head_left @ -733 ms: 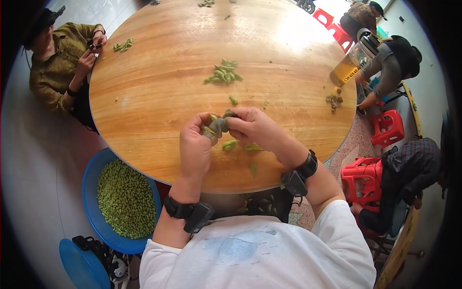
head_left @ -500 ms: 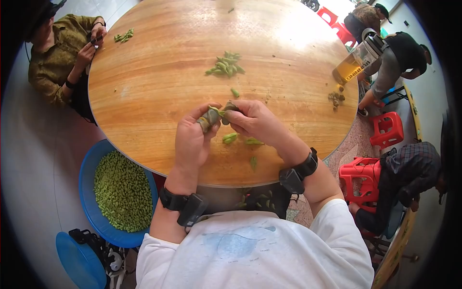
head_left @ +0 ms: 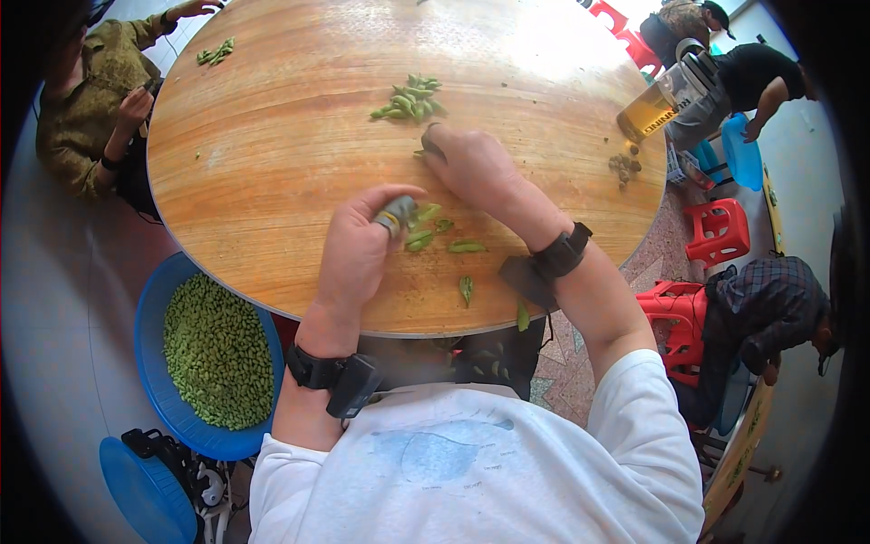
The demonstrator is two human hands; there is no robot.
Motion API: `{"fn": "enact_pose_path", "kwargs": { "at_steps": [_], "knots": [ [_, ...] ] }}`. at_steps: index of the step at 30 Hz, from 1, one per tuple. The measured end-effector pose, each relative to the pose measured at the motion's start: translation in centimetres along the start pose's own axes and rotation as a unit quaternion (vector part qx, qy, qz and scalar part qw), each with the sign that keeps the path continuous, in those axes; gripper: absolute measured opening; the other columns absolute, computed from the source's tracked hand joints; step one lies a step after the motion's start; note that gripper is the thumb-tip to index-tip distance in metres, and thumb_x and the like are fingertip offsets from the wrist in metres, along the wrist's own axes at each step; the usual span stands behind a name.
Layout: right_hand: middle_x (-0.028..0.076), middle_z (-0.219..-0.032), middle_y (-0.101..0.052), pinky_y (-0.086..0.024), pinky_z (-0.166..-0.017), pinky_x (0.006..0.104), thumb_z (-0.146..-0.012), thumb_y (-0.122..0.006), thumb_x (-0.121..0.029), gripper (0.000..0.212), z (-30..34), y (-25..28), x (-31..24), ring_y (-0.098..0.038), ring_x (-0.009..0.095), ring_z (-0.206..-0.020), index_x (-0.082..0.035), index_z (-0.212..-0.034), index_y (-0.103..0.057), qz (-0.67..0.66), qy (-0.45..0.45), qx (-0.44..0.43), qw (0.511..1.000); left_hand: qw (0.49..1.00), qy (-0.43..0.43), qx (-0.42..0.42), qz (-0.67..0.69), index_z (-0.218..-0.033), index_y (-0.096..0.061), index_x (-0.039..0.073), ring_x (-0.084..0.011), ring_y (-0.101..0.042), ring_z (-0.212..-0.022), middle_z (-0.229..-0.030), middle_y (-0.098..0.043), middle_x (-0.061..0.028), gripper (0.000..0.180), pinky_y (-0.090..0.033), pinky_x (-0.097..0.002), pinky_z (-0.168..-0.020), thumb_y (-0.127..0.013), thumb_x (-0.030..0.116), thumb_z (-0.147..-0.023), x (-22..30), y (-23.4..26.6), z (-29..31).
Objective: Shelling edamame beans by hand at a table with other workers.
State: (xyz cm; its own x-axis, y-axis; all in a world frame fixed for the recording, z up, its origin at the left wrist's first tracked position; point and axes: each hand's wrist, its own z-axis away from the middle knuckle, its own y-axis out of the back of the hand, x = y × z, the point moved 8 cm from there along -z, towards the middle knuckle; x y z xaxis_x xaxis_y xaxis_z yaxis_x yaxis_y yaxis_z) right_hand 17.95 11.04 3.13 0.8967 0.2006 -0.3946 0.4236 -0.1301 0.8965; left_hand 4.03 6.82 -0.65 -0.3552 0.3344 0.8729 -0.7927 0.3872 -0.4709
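While the right hand (head_left: 480,172) is stretched ahead: we find its dark-covered fingertips (head_left: 432,140) right at a small green pod (head_left: 419,153) on the wooden table (head_left: 272,163); we cannot tell whether they pinch it.
Left hand: we record this hand (head_left: 353,249) nearer the body, a grey cover (head_left: 397,215) with a yellow band on one digit. A blurred pale-green piece (head_left: 424,214) shows beside it; we cannot tell whether it is gripped or loose.
Pods near the left hand: we note a plump pod (head_left: 419,242) just below the blurred piece, and a slim pod (head_left: 468,247) to its right.
Pod heap: we see the heap (head_left: 408,100) beyond the right hand, apart from the pods nearer the body.
Blue basin: we observe this basin (head_left: 149,344) beside the table on the left, holding many small green beans (head_left: 217,354).
Step in hand: we judge it to be picking up a fresh pod, within shelling done one pod at a time.
Next move: in our judgement it calls for a light, sure pinch on the small pod, then both hands together, with the left fingers free to steady it.
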Motion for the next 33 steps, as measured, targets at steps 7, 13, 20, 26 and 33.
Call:
{"fn": "enact_pose_path", "kwargs": {
  "at_steps": [7,13,20,26,33],
  "knots": [
    [0.014,-0.065,-0.059,-0.044,-0.054,0.0351,-0.08,-0.066,-0.023,0.026,2.5,0.0,-2.9,-0.057,0.021,-0.057,0.001,-0.084,-0.058,-0.27,-0.02,-0.07,0.96,0.988,-0.035,0.059,0.141,-0.105,-0.059,0.0,-0.0048,-0.052,-0.065,-0.081,-0.059,-0.0033,0.022,-0.037,-0.013,-0.05,-0.048,-0.004,-0.087,0.1,1.6,-0.2],
    [-0.003,-0.06,-0.047,-0.031,-0.046,0.0222,-0.093,-0.05,-0.024,0.027,4.8,-2.5,-4.1,-0.039,0.006,-0.051,-0.004,-0.076,-0.053,-0.536,-0.141,-0.226,0.801,0.987,-0.067,0.109,0.092,-0.098,-0.06,0.002,-0.0046,-0.051,-0.064,-0.082,-0.06,-0.0015,0.019,-0.037,-0.0155,-0.05,-0.047,-0.005,-0.085,0.4,2.2,0.0],
    [-0.003,-0.065,-0.047,-0.029,-0.044,0.0198,-0.096,-0.046,-0.024,0.027,4.9,-2.9,-4.3,-0.038,0.004,-0.051,-0.006,-0.077,-0.052,-0.56,-0.136,-0.243,0.78,0.979,-0.131,0.149,-0.052,-0.095,-0.059,0.004,-0.0027,-0.05,-0.066,-0.084,-0.06,0.0007,0.026,-0.037,-0.0155,-0.054,-0.042,-0.008,-0.08,2.0,1.9,0.7],
    [-0.002,-0.067,-0.048,-0.026,-0.04,0.017,-0.095,-0.047,-0.021,0.017,5.5,-3.9,-4.4,-0.037,0.003,-0.049,-0.007,-0.088,-0.053,-0.707,-0.177,-0.286,0.622,0.989,-0.116,0.093,0.001,-0.096,-0.058,0.0,-0.005,-0.052,-0.072,-0.084,-0.059,-0.0021,0.032,-0.04,-0.017,-0.06,-0.039,-0.011,-0.072,1.8,1.1,0.5],
    [-0.002,-0.065,-0.048,-0.027,-0.041,0.0175,-0.094,-0.049,-0.019,0.015,5.9,-3.7,-4.7,-0.037,0.003,-0.048,-0.007,-0.087,-0.054,-0.751,-0.194,-0.278,0.567,0.986,-0.06,0.005,0.157,-0.096,-0.058,0.002,-0.0035,-0.049,-0.067,-0.081,-0.058,-0.0003,0.022,-0.036,-0.0161,-0.055,-0.048,-0.007,-0.079,0.8,0.3,0.0]
  ]
}}
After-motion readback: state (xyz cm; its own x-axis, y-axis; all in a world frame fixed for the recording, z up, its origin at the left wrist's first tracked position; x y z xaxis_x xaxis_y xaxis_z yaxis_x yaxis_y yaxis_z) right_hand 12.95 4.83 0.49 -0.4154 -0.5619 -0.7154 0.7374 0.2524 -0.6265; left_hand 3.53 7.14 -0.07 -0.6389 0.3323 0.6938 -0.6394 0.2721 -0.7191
